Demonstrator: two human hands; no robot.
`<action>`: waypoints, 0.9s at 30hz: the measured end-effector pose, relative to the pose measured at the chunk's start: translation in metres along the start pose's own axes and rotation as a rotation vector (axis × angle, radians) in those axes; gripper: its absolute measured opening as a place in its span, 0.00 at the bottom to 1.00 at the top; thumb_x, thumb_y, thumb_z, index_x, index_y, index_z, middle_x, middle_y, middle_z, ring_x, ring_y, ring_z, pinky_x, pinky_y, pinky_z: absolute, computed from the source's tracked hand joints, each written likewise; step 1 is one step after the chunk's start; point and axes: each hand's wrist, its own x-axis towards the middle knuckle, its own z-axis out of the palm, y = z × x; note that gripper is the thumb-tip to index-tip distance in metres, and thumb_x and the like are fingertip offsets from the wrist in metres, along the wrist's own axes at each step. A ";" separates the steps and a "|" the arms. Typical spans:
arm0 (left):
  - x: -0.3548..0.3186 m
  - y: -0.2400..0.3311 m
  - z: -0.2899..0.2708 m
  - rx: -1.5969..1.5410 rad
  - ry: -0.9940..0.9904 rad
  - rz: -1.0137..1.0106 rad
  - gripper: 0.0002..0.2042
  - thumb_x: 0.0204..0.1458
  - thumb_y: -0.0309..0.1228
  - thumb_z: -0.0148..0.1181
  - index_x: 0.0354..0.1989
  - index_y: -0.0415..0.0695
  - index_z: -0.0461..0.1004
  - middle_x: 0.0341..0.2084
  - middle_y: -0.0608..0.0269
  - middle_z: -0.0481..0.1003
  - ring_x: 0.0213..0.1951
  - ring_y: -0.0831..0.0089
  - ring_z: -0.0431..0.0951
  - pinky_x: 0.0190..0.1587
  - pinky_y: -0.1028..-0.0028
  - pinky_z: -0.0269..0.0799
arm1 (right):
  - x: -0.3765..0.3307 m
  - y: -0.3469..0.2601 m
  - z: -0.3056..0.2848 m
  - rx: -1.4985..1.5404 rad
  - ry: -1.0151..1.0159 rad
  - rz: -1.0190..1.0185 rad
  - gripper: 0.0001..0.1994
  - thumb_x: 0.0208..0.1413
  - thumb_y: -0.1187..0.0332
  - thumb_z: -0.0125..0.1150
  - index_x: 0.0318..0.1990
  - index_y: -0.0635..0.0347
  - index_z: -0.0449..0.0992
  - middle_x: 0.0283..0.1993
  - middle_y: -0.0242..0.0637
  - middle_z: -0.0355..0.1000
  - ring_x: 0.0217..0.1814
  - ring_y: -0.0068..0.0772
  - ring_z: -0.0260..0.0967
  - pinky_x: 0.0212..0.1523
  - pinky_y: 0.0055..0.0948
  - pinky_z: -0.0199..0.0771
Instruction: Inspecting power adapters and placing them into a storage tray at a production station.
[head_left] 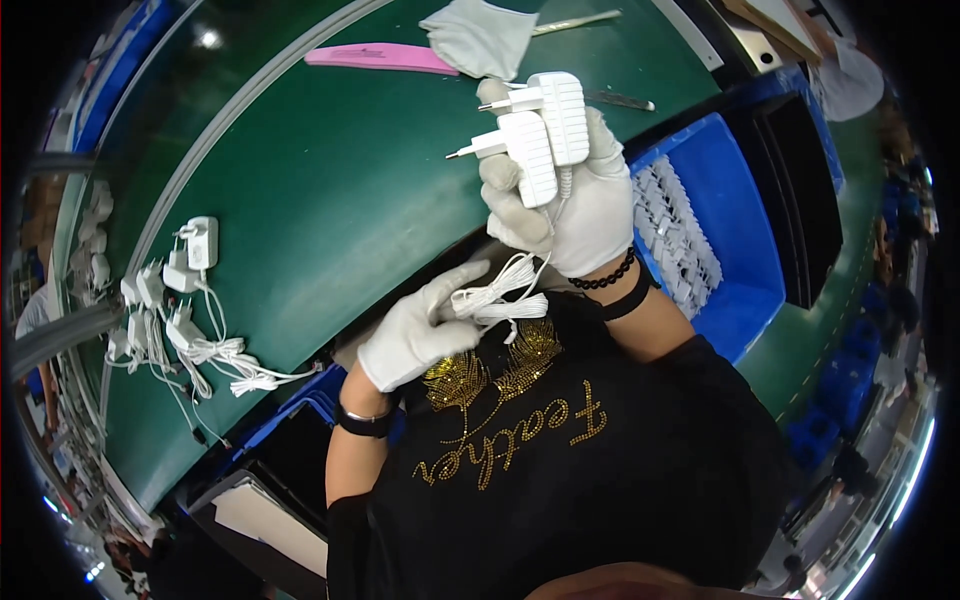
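Observation:
Two white plug-in power adapters are held side by side in my gloved right hand, their pins pointing left. My right fingers are closed round their lower parts. White cords run down from them to tied cable bundles in front of my shirt. My gloved left hand is at the left end of these bundles, thumb and finger spread apart on either side. It looks open, and any contact with the cable is hard to make out. Both gloves are white.
Several white adapters with tied cables lie on the green table at left. A pink strip, a white cloth item and a thin dark tool lie at the far side. A blue bin with white parts stands right.

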 end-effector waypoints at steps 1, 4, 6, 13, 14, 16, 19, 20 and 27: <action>-0.005 0.003 -0.003 0.200 0.011 -0.079 0.29 0.47 0.28 0.72 0.59 0.36 0.67 0.35 0.69 0.75 0.33 0.82 0.71 0.40 0.81 0.69 | -0.003 -0.005 -0.001 -0.021 -0.012 -0.014 0.40 0.62 0.38 0.47 0.73 0.54 0.50 0.44 0.51 0.74 0.21 0.31 0.63 0.19 0.26 0.59; -0.014 0.002 -0.014 0.612 0.013 -0.234 0.22 0.52 0.28 0.69 0.54 0.37 0.72 0.32 0.71 0.75 0.31 0.84 0.71 0.38 0.82 0.69 | -0.016 -0.018 -0.006 -0.050 0.005 -0.060 0.41 0.62 0.38 0.47 0.73 0.55 0.50 0.44 0.51 0.74 0.21 0.31 0.64 0.19 0.26 0.59; -0.012 -0.007 -0.019 0.584 0.126 -0.066 0.15 0.57 0.27 0.65 0.52 0.38 0.74 0.31 0.70 0.76 0.33 0.83 0.73 0.39 0.81 0.71 | -0.026 -0.025 -0.009 -0.059 0.045 -0.090 0.41 0.62 0.38 0.47 0.73 0.57 0.50 0.44 0.52 0.75 0.21 0.32 0.65 0.19 0.26 0.59; 0.029 -0.019 0.007 0.653 0.265 -0.001 0.10 0.60 0.25 0.60 0.48 0.38 0.77 0.32 0.69 0.77 0.35 0.84 0.74 0.41 0.81 0.71 | -0.062 -0.051 -0.023 -0.072 -0.043 -0.200 0.40 0.63 0.39 0.47 0.71 0.61 0.52 0.45 0.52 0.75 0.26 0.34 0.69 0.21 0.27 0.65; 0.038 -0.015 0.015 0.624 0.300 -0.071 0.10 0.60 0.26 0.60 0.49 0.38 0.77 0.32 0.69 0.77 0.35 0.83 0.74 0.40 0.81 0.71 | -0.069 -0.057 -0.026 -0.078 -0.062 -0.221 0.39 0.63 0.40 0.47 0.71 0.62 0.53 0.47 0.52 0.74 0.28 0.35 0.71 0.22 0.28 0.68; 0.060 -0.009 0.032 0.614 0.310 -0.154 0.11 0.60 0.27 0.61 0.49 0.38 0.78 0.31 0.68 0.76 0.34 0.83 0.74 0.40 0.81 0.71 | -0.089 -0.071 -0.030 -0.167 0.039 -0.314 0.38 0.64 0.41 0.48 0.71 0.62 0.53 0.48 0.51 0.74 0.32 0.35 0.72 0.26 0.28 0.71; 0.109 -0.006 0.057 0.872 0.212 0.330 0.13 0.59 0.27 0.61 0.52 0.39 0.77 0.36 0.62 0.78 0.39 0.73 0.79 0.46 0.74 0.74 | -0.130 -0.102 -0.037 -0.320 0.264 -0.481 0.37 0.64 0.43 0.49 0.70 0.63 0.54 0.51 0.49 0.73 0.40 0.37 0.75 0.33 0.30 0.78; 0.125 -0.005 0.065 0.878 0.132 0.390 0.13 0.59 0.27 0.61 0.52 0.39 0.77 0.36 0.62 0.78 0.39 0.73 0.79 0.46 0.74 0.74 | -0.145 -0.119 -0.039 -0.565 0.312 -0.575 0.35 0.64 0.46 0.52 0.69 0.62 0.55 0.52 0.47 0.72 0.44 0.38 0.74 0.39 0.32 0.79; 0.251 -0.031 0.147 1.187 -0.313 0.769 0.15 0.53 0.25 0.59 0.49 0.48 0.80 0.43 0.55 0.77 0.46 0.56 0.78 0.52 0.67 0.74 | -0.271 -0.169 -0.080 -0.906 1.036 -1.133 0.24 0.63 0.66 0.58 0.65 0.55 0.60 0.48 0.33 0.71 0.37 0.27 0.70 0.39 0.27 0.75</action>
